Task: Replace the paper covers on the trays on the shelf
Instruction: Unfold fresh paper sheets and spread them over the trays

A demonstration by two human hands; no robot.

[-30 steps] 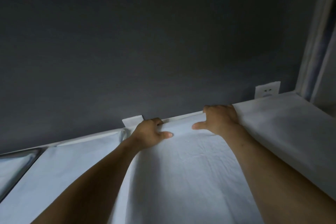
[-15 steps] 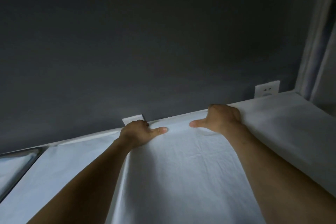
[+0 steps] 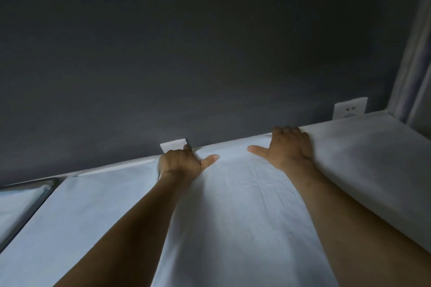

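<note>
two-handed tuck at the shelf's back edge: left hand [image 3: 179, 162], right hand [image 3: 290, 147], fingers [image 3: 286, 130] curled over the paper cover [image 3: 233, 205], likely to seat it.

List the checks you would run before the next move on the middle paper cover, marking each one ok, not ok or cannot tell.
1. Far edge of the middle paper cover held by left hand and right hand: ok.
2. Surface smooth: not ok, creases run between the forearms.
3. Far edge tucked under: cannot tell, hidden past the fingers.
4. Neighbours in place, left cover and right cover: ok.
5. Wrapping of far-left tray: not ok, metal rim bare.
</note>
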